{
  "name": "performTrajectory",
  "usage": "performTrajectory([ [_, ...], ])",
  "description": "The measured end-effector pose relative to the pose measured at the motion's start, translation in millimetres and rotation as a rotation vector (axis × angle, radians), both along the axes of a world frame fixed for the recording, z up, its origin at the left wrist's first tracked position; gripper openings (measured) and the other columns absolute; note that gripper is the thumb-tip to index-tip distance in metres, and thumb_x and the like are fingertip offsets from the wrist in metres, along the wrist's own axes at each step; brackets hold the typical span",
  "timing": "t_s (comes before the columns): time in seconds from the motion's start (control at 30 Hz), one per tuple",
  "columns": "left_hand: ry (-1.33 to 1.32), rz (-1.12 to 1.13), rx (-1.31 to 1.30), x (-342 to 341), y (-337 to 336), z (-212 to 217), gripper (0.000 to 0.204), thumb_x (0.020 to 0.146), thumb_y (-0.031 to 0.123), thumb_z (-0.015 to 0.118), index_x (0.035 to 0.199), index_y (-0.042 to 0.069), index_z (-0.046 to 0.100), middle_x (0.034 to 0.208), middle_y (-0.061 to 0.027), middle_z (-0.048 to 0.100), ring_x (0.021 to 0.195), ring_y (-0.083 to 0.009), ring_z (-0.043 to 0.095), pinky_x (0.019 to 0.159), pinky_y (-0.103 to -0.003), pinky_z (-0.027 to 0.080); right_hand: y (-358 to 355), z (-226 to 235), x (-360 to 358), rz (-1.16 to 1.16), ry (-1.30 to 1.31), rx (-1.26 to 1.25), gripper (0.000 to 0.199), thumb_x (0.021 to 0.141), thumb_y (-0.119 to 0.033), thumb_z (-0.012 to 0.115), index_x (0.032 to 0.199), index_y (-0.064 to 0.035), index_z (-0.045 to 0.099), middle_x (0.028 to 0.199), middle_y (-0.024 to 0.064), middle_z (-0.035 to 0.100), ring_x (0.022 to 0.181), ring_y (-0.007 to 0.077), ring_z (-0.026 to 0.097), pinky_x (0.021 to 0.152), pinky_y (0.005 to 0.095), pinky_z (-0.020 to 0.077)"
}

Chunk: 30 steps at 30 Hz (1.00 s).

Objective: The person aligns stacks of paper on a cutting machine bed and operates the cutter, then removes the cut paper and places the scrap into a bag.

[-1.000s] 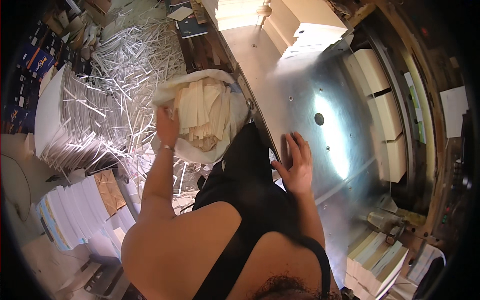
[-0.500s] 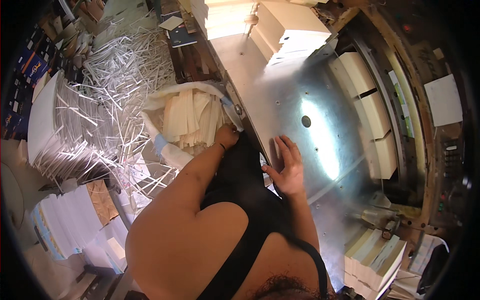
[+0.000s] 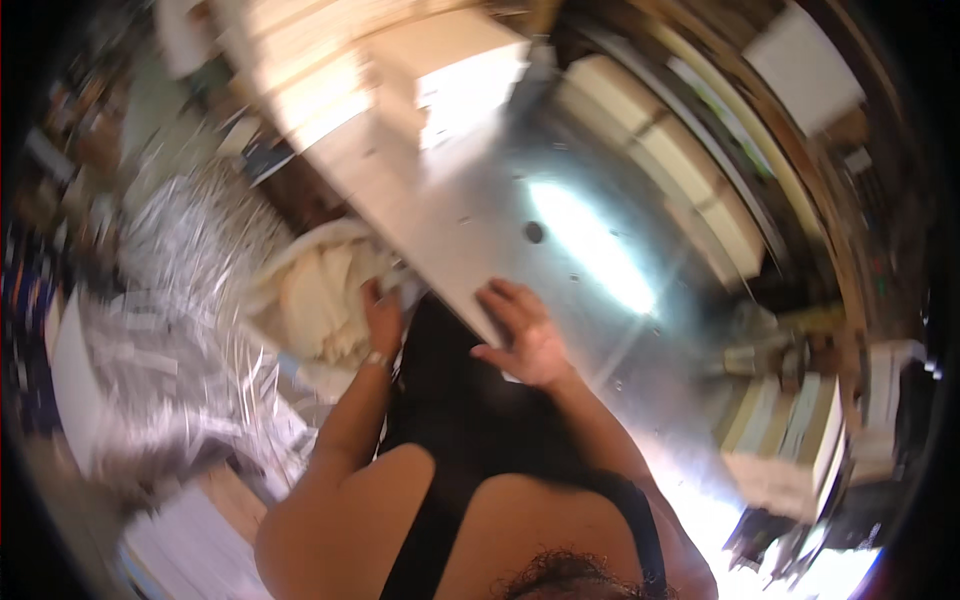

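Note:
My right hand [image 3: 524,335] lies at the front edge of the metal worktable [image 3: 440,225], fingers stretched and apart, with nothing in it. Lower and to the left, my left hand [image 3: 383,322] is at the right side of a white sack [image 3: 268,290]. Its fingers are smeared by motion, so whether they grip the sack's rim does not show. Pale paper offcuts [image 3: 318,300] fill the sack, which stands against the table's left side. A bright strip of light reflects off the tabletop beyond my right hand.
Large paper stacks [image 3: 440,55] stand at the table's far end. More cut blocks [image 3: 665,155] line its right side, with another stack [image 3: 790,440] at the lower right. Shredded paper strips [image 3: 195,230] heap on the floor at left, near a white paper pile [image 3: 195,535].
The view has swung and blurred, shifting the table and sack leftward. My left hand appears lower against the sack, its arm straighter. My right hand stays by the table edge.

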<state>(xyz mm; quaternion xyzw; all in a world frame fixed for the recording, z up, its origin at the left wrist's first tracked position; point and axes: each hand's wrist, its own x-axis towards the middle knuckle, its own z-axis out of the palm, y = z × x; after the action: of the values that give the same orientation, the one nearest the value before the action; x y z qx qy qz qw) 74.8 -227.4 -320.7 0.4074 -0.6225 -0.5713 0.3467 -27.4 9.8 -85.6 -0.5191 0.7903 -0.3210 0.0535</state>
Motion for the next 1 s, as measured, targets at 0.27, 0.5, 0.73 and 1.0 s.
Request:
performTrajectory([
  [0.27, 0.103, 0.048, -0.390, 3.4, 12.2, 98.7, 0.049, 0.097, 0.012, 0.066, 0.140, -0.002, 0.046, 0.142, -0.0202, 0.049, 0.131, -0.0340, 0.047, 0.112, -0.045, 0.037, 26.6, 4.3, -20.7, 0.022, -0.422, -0.252, 0.080, 0.081, -0.030, 0.086, 0.149, -0.0060, 0.051, 0.151, 0.0245, 0.049, 0.139, 0.0426, 0.048, 0.116, 0.0482, 0.0404],
  [0.5, -0.002, -0.350, -0.756, -46.0, 55.7, 165.2, 0.048, 0.091, 0.017, 0.069, 0.133, -0.002, 0.053, 0.141, -0.0237, 0.053, 0.139, -0.0420, 0.042, 0.117, -0.053, 0.033, 135.8, -15.8, -170.6, -0.709, -0.603, -0.439, 0.081, 0.085, -0.036, 0.086, 0.151, -0.0071, 0.049, 0.143, 0.0193, 0.059, 0.124, 0.0302, 0.063, 0.105, 0.0410, 0.0514],
  [0.73, -0.088, -0.376, -0.966, -58.5, 67.0, 161.5, 0.042, 0.090, 0.009, 0.069, 0.127, -0.004, 0.053, 0.141, -0.0264, 0.041, 0.138, -0.0421, 0.041, 0.115, -0.052, 0.040, 336.2, -37.0, -370.3, -1.538, -0.255, -0.677, 0.078, 0.084, -0.042, 0.082, 0.140, 0.0037, 0.054, 0.135, 0.0247, 0.062, 0.115, 0.0317, 0.065, 0.093, 0.0426, 0.0538],
  [1.0, -0.270, -0.482, -1.227, -44.7, 44.1, 150.7, 0.056, 0.086, 0.006, 0.069, 0.135, -0.004, 0.044, 0.152, -0.0273, 0.029, 0.142, -0.0409, 0.039, 0.115, -0.048, 0.041, 345.3, 7.5, -396.9, -1.524, -0.383, -0.467, 0.075, 0.079, -0.050, 0.082, 0.122, 0.0082, 0.062, 0.099, 0.0192, 0.070, 0.074, 0.0244, 0.067, 0.052, 0.0373, 0.0495],
])
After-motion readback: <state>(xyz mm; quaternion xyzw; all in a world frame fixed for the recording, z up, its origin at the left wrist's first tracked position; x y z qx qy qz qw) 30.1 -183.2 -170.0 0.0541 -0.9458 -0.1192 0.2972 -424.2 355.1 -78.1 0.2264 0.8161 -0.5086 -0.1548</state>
